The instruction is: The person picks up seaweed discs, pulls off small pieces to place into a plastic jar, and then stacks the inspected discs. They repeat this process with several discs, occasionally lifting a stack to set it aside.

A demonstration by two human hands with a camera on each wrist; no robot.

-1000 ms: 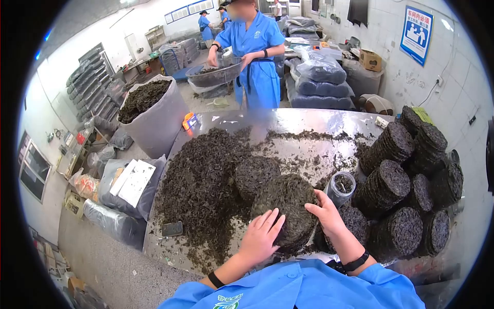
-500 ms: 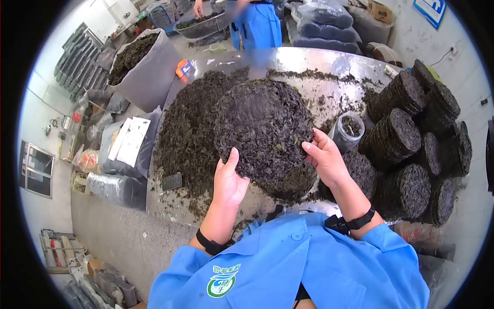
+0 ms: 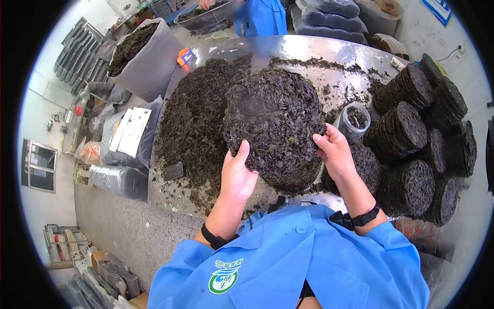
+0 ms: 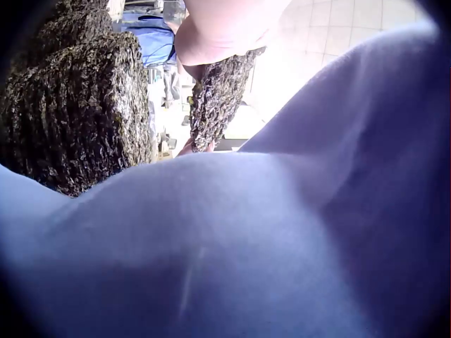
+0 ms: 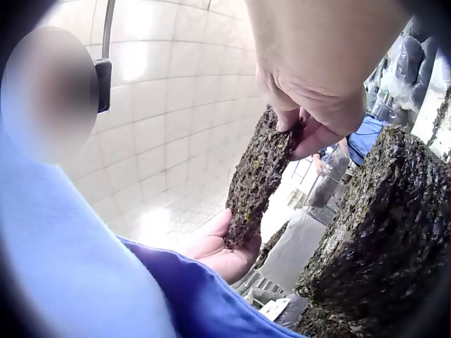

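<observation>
Both hands hold a round cake of dried seaweed (image 3: pixel 275 121), dark and crinkled, by its near edge. My left hand (image 3: pixel 237 177) grips the left side, thumb on the upper face and fingers behind it. At the right side, my right hand (image 3: pixel 335 154) pinches the rim between thumb and fingers. Seen edge-on in the right wrist view, the cake (image 5: pixel 259 179) spans between the two hands and is tilted. Below its near edge, more pressed seaweed (image 3: pixel 296 181) shows on the table. Part of the left wrist view is covered by blue cloth (image 4: pixel 211 232).
Loose seaweed (image 3: pixel 190 113) is heaped on the metal table (image 3: pixel 309 46) at left. Stacks of round cakes (image 3: pixel 406 188) crowd the right side, with a clear jar (image 3: pixel 352 123) beside them. A phone (image 3: pixel 173 171) lies near the left edge. Beyond stands a large full sack (image 3: pixel 149 72).
The head view has tipped downward. A second ago the left hand lay on the cake's face; since then both hands have taken its edges and raised it, with little movement in the last half second.
</observation>
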